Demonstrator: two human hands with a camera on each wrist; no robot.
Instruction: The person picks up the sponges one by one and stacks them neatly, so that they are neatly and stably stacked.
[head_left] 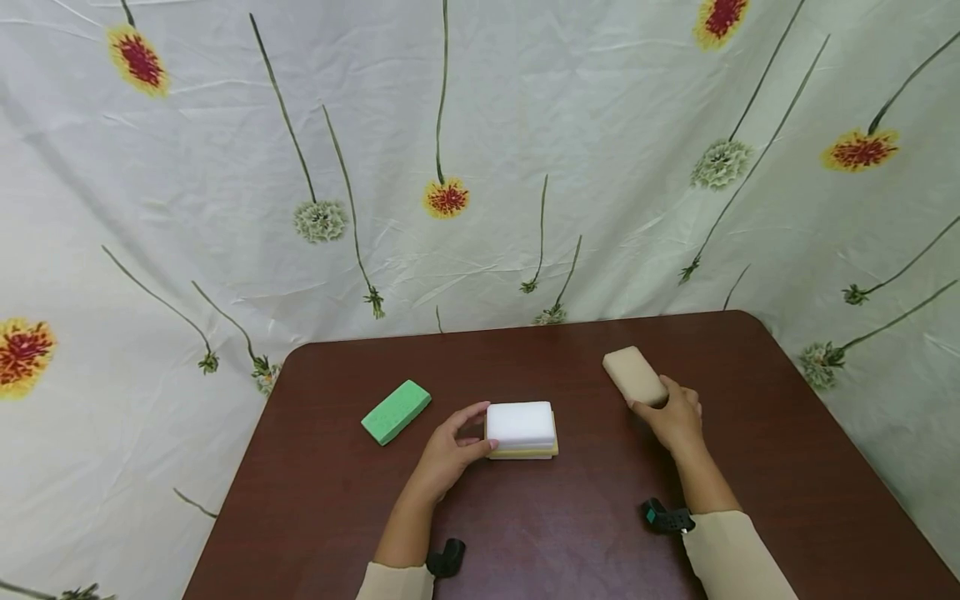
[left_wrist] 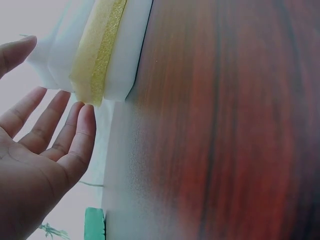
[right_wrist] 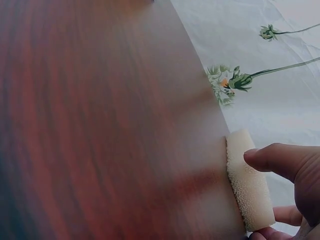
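A stack of sponges lies near the middle of the table: a white sponge [head_left: 521,421] on top, more white below, and a yellow sponge [left_wrist: 98,55] between white layers. My left hand [head_left: 444,454] is at the stack's left end, thumb by the near corner and fingers by the far one, spread and only slightly bent. To the right, my right hand [head_left: 677,419] pinches the near end of a beige sponge [head_left: 633,373] between thumb and fingers. In the right wrist view the thumb presses on the sponge's side; its lower edge is at the tabletop.
A green sponge [head_left: 396,412] lies left of the stack, turned at a slant. The dark red-brown table [head_left: 570,533] has rounded far corners. Behind it hangs a white cloth [head_left: 375,150] printed with flowers. Each wrist wears a black device [head_left: 666,517].
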